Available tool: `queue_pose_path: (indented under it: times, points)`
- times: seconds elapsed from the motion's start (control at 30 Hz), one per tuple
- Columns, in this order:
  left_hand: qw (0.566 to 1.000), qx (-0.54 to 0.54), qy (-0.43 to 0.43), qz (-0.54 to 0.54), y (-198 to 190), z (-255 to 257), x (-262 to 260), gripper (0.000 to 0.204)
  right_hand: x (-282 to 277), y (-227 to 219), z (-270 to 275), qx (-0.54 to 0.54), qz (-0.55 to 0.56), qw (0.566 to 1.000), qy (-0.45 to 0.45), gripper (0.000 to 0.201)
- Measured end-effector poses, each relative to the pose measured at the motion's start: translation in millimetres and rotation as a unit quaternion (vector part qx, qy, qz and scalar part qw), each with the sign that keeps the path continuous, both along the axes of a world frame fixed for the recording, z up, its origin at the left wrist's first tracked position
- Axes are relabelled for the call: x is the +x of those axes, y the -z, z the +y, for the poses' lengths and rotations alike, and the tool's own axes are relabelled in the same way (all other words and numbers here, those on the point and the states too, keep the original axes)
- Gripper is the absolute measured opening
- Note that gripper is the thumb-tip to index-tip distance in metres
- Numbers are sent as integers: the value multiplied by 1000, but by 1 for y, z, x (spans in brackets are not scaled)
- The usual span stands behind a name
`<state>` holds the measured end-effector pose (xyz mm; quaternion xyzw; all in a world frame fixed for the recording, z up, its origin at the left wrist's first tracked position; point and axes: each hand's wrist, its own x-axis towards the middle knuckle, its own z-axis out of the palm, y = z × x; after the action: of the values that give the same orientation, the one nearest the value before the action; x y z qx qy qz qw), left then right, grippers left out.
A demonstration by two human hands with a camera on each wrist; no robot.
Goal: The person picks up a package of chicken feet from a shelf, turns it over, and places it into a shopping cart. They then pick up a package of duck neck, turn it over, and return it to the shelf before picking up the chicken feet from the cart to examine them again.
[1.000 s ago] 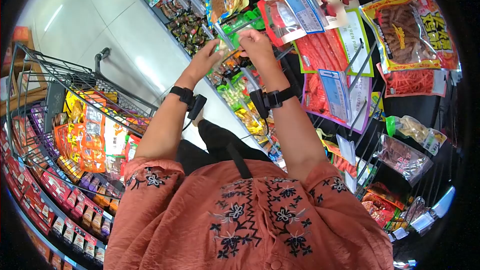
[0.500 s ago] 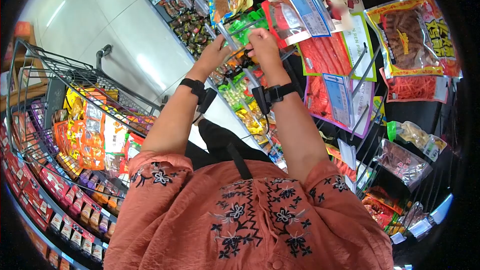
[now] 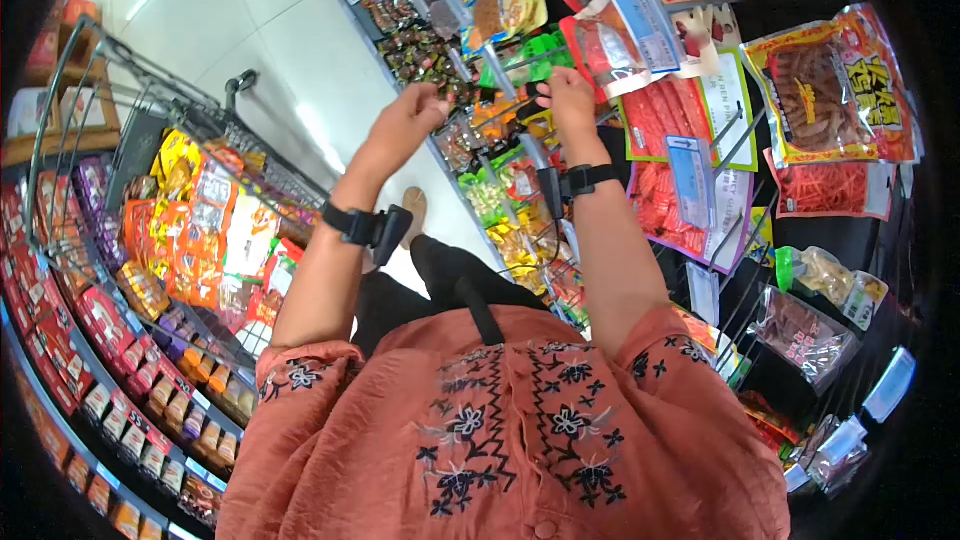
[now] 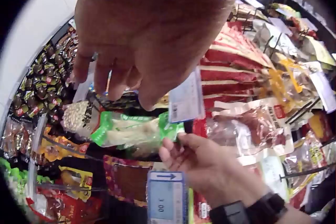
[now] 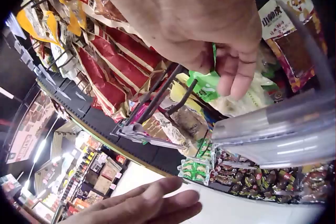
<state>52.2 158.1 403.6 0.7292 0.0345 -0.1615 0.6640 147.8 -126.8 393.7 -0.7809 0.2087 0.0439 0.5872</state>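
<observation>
My right hand point(image 3: 570, 105) reaches among the hanging snack packs, its fingers curled at the end of a green-and-white snack bag point(image 4: 134, 132). In the right wrist view, the bag's green end point(image 5: 207, 85) shows between thumb and fingers, where the right hand pinches it. My left hand point(image 3: 405, 125) is held out to the left of it, over the shelf edge, with loosely bent fingers and nothing in them. From the right wrist view, that left hand's fingers point(image 5: 184, 200) appear fairly straight and apart from the bag.
Metal hooks with red meat-strip packs point(image 3: 665, 115) and blue-edged price tags point(image 3: 640, 15) stand at the right. A shopping cart point(image 3: 75, 40) holding orange snack packs point(image 3: 180, 250) is at the left. Clear plastic dividers point(image 5: 278, 134) run along the shelf; pale floor tiles point(image 3: 270, 50) lie beyond.
The head view has shifted, so shelf and cart appear further right. The gap between my hands has widened, with the left hand drawn away from the right.
</observation>
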Motion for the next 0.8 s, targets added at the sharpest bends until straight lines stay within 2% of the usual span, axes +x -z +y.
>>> queue_pose_path:
  times: [0.07,0.1,0.13,0.17,0.23,0.3,0.33,0.4,0.5,0.53,0.7,0.73,0.77,0.8]
  points:
    - [999,14,-45,-21,-29,42,-21,50,-15,-18,6,-24,35,999,-23,28]
    - [996,35,-68,-35,-41,65,-33,50,-16,-10,-1,-33,19,998,-43,28]
    - [994,45,-94,-41,-56,90,-46,51,-19,-7,-7,-6,0,997,-79,25]
    - [990,60,-120,-43,-70,116,-61,51,-17,0,-18,-33,-22,989,-144,23]
    - [983,61,-170,-31,-85,172,-96,52,-20,4,-23,-64,-59,986,-142,35]
    - [967,64,-246,-27,-87,220,-139,49,-40,-35,0,-146,-61,977,-145,40]
    - [959,75,-272,-7,-83,244,-161,48,-46,-38,7,-51,-71,989,-118,38]
    - [945,96,-311,30,-67,283,-201,46,-77,-76,45,-19,-119,985,-122,34]
    - [929,124,-332,104,-34,312,-254,41,-105,-93,80,14,-120,981,-152,31]
    - [930,120,-328,117,-11,321,-269,40,-114,-96,93,26,-120,979,-165,31]
    - [943,157,-226,187,61,312,-311,41,-168,-111,159,43,-64,974,-212,28]
    - [941,194,-189,203,66,308,-312,40,-180,-113,170,46,-52,973,-222,28]
    - [958,149,-164,181,111,316,-321,42,-190,-115,177,49,-40,971,-232,28]
    - [956,195,-133,173,128,314,-323,42,-199,-111,180,47,-46,966,-249,28]
